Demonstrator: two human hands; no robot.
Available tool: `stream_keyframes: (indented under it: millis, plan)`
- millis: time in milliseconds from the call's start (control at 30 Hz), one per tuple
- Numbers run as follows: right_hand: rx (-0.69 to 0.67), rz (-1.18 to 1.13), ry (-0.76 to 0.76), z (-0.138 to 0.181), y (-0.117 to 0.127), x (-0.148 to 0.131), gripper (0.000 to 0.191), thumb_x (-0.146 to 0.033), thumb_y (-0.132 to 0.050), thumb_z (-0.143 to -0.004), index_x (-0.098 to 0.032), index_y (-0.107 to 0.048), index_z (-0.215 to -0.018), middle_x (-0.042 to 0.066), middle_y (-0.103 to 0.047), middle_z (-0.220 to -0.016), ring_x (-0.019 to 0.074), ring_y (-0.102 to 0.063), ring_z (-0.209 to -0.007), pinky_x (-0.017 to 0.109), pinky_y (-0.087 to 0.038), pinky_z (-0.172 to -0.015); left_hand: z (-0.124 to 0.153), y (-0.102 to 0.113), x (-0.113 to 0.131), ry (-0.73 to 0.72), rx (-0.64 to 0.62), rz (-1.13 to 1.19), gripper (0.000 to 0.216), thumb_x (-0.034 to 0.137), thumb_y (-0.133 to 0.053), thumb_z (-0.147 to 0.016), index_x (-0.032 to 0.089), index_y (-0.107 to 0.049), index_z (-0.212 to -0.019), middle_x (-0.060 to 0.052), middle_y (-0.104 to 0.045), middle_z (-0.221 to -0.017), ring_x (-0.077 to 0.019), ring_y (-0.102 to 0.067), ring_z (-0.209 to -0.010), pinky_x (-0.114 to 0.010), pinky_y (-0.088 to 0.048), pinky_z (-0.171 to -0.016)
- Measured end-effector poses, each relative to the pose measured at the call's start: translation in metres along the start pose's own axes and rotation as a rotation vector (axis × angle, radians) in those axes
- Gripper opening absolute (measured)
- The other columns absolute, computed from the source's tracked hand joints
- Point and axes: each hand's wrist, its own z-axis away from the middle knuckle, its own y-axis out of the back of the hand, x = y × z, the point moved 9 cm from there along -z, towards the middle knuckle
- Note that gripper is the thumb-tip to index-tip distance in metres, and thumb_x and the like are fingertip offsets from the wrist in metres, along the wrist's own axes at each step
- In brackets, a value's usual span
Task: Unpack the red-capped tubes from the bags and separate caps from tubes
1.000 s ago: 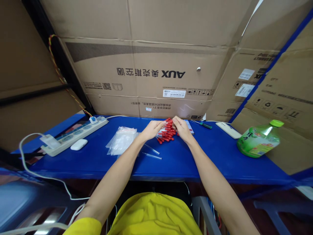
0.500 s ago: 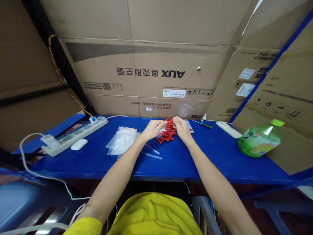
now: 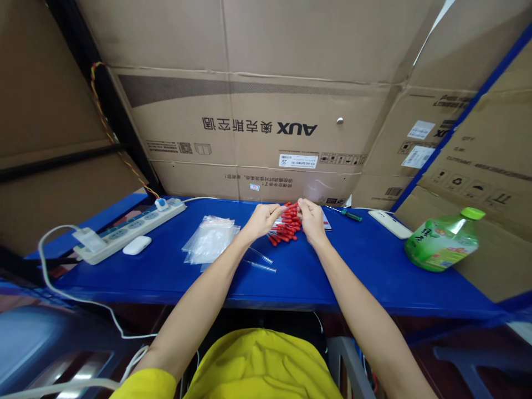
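Observation:
My left hand (image 3: 263,220) is closed in a pinch at the left side of a pile of glass droppers (image 3: 286,228) with red rubber bulbs. Opposite it, my right hand (image 3: 311,217) pinches the red bulb end of one dropper (image 3: 293,205). This dropper spans the small gap between both sets of fingertips, above the pile. Its glass part is mostly hidden by my left fingers. Two bare glass tubes (image 3: 261,267) lie on the blue table below my left wrist. Clear plastic zip bags (image 3: 210,239) are stacked left of my left forearm.
A white power strip (image 3: 133,230) with cables and a white earbud case (image 3: 137,245) are at the left. Behind my right hand lies a partly covered phone (image 3: 326,220). Further right are a green screwdriver (image 3: 351,215), a white phone (image 3: 389,224) and a green bottle (image 3: 440,244). Cardboard (image 3: 257,44) walls the back.
My hands stay at the pile, with the right fingertips slightly further from the left. More red of the pinched dropper shows between them. The whole view has shifted slightly.

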Motion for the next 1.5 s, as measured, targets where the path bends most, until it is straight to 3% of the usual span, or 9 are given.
stream_keyframes:
  millis: [233, 433, 533, 633, 767, 1000, 1200, 1333, 1500]
  plan:
    - [0.016, -0.159, -0.123, -0.001, -0.003, 0.016, 0.051, -0.067, -0.057, -0.092, -0.024, -0.041, -0.070, -0.008, -0.029, -0.054, 0.0095, -0.020, -0.047, 0.026, -0.016, -0.045, 0.000, 0.000, 0.000, -0.046, 0.022, -0.070, 0.050, 0.052, -0.043, -0.103, 0.019, -0.041, -0.065, 0.003, -0.039, -0.059, -0.0107, -0.034, -0.058, -0.028, -0.023, -0.061]
    - [-0.074, -0.073, -0.047, 0.000, -0.006, 0.007, 0.049, -0.069, -0.056, -0.091, -0.024, -0.044, -0.074, -0.006, -0.038, -0.060, 0.0114, -0.031, -0.051, 0.026, -0.026, -0.047, 0.004, 0.003, 0.001, -0.057, 0.072, -0.125, 0.046, 0.048, -0.048, -0.103, 0.017, -0.053, -0.069, 0.004, -0.044, -0.059, -0.0104, -0.037, -0.057, -0.027, -0.026, -0.061]
    - [-0.117, -0.073, -0.013, 0.003, -0.010, 0.006, 0.044, -0.067, -0.053, -0.093, -0.024, -0.050, -0.084, -0.005, -0.045, -0.064, 0.0114, -0.033, -0.051, 0.025, -0.029, -0.049, 0.003, 0.015, -0.007, 0.047, 0.170, 0.030, 0.036, 0.049, -0.062, -0.095, 0.017, -0.065, -0.081, 0.003, -0.052, -0.062, -0.0112, -0.042, -0.060, -0.025, -0.030, -0.061]
    - [-0.093, -0.045, 0.014, 0.005, -0.010, 0.007, 0.039, -0.064, -0.052, -0.095, -0.025, -0.052, -0.091, -0.005, -0.050, -0.068, 0.0119, -0.038, -0.053, 0.025, -0.032, -0.051, 0.004, 0.026, -0.025, 0.215, 0.292, 0.410, 0.036, 0.053, -0.070, -0.090, 0.017, -0.068, -0.090, 0.004, -0.048, -0.061, -0.0107, -0.044, -0.057, -0.024, -0.035, -0.058]
    - [-0.095, 0.070, 0.063, 0.010, -0.017, 0.001, 0.035, -0.060, -0.051, -0.097, -0.025, -0.054, -0.094, -0.004, -0.054, -0.070, 0.0141, -0.047, -0.060, 0.025, -0.038, -0.058, 0.004, 0.023, -0.033, 0.315, 0.353, 0.921, 0.042, 0.058, -0.064, -0.094, 0.017, -0.065, -0.092, 0.002, -0.050, -0.071, -0.0109, -0.053, -0.065, -0.024, -0.047, -0.069]
    - [-0.263, 0.239, 0.133, 0.030, -0.052, -0.009, 0.023, -0.045, -0.050, -0.100, -0.024, -0.055, -0.092, -0.005, -0.052, -0.066, 0.0142, -0.046, -0.056, 0.027, -0.034, -0.060, 0.005, 0.023, -0.021, 0.282, 0.435, 1.233, 0.045, 0.051, -0.044, -0.103, 0.022, -0.033, -0.069, -0.002, -0.046, -0.074, -0.0155, -0.056, -0.079, -0.032, -0.054, -0.085]
    - [-0.314, 0.399, 0.166, 0.034, -0.063, -0.007, 0.025, -0.046, -0.050, -0.101, -0.025, -0.053, -0.088, -0.004, -0.053, -0.064, 0.0163, -0.049, -0.058, 0.027, -0.032, -0.062, 0.011, 0.030, -0.014, 0.251, 0.533, 1.176, 0.046, 0.044, -0.035, -0.105, 0.022, -0.022, -0.067, 0.005, -0.018, -0.063, -0.0124, -0.020, -0.055, -0.027, -0.043, -0.062]
    - [-0.344, 0.454, 0.218, 0.036, -0.068, -0.007, 0.032, -0.045, -0.045, -0.105, -0.024, -0.053, -0.082, 0.000, -0.059, -0.072, 0.0183, -0.055, -0.069, 0.027, -0.034, -0.066, 0.013, 0.028, -0.016, 0.263, 0.542, 1.166, 0.046, 0.045, -0.035, -0.105, 0.022, -0.020, -0.067, 0.006, -0.015, -0.062, -0.0117, -0.014, -0.052, -0.026, -0.029, -0.050]
    - [-0.381, 0.449, 0.230, 0.040, -0.075, -0.008, 0.031, -0.041, -0.046, -0.105, -0.024, -0.053, -0.080, 0.000, -0.059, -0.069, 0.0176, -0.053, -0.064, 0.028, -0.031, -0.065, 0.017, 0.031, -0.022, 0.276, 0.603, 1.234, 0.043, 0.042, -0.031, -0.103, 0.023, -0.016, -0.068, 0.006, -0.010, -0.060, -0.0115, -0.009, -0.049, -0.029, -0.019, -0.046]
